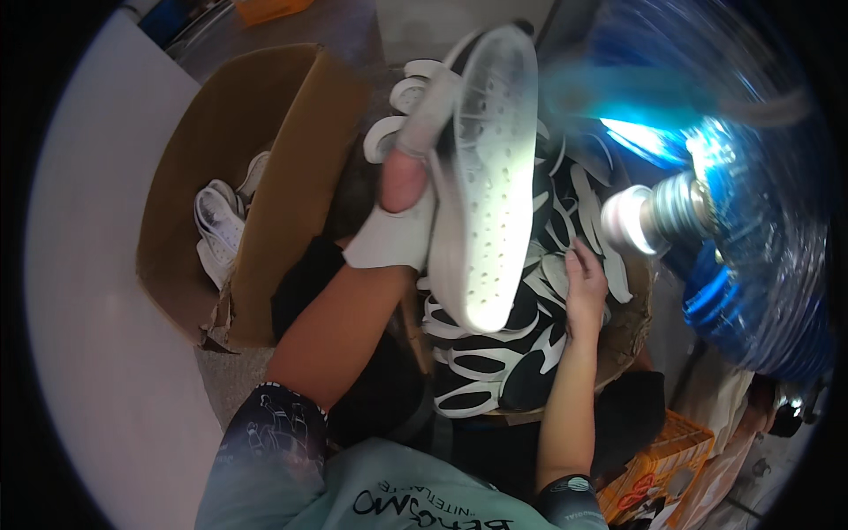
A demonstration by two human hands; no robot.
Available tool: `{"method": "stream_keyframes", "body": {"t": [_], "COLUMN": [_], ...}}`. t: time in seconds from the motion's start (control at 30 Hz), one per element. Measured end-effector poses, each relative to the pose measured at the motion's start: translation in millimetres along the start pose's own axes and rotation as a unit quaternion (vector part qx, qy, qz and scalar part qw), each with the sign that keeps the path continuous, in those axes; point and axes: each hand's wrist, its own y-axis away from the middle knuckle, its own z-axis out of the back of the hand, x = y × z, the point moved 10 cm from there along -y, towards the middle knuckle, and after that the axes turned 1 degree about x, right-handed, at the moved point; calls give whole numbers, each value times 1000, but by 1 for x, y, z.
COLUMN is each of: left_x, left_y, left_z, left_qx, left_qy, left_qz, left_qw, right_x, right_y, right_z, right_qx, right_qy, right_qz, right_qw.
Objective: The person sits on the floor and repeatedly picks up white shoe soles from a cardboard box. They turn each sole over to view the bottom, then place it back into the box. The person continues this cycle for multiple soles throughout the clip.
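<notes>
The left hand [411, 163] gripped a white shoe [495, 185] upright above the carton [643, 309], its perforated underside catching lamp [629, 221] light; the right hand [584, 283] (grip unclear) was among black-and-white pieces [477, 362] near the carton's right edge.

Grey-green fabric T-shirt [389, 464], chest — two rows of dark print: large bold lettering in a bent line, a smaller, thinner row just above it in the view; partly legible, the large row running to the lower edge. Black fabric left sleeve cuff [278, 424]: pale line-drawn graphic, a small mark near its edge too faint to read. Dark fabric right sleeve cuff [572, 496]: pale oval emblem, tiny lettering beside it. Orange plastic lattice crate [669, 461]: red printed emblem — wording unclear
</notes>
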Motion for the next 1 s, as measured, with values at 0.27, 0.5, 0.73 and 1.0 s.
{"method": "stream_keyframes", "body": {"t": [0.27, 0.5, 0.73, 1.0], "left_x": [-101, -91, -90, -87], "left_y": [14, 30, 33, 29], "left_z": [-22, 48, 43, 22], "left_qx": [169, -16, 20, 64], "left_qy": [-138, -84, -49, -50], "left_qz": [-138, -175, -176, -142], "left_qw": [966, 981, 983, 987], "right_x": [-131, -138, -129, -131], "right_y": [-22, -29, -6, 6], "right_z": [48, 66, 71, 73], "right_qx": [-18, -55, -73, -81], "right_qy": [473, 514, 486, 476], "right_qz": [49, 20, 77, 53], "right_qw": [880, 856, 868, 874]}}
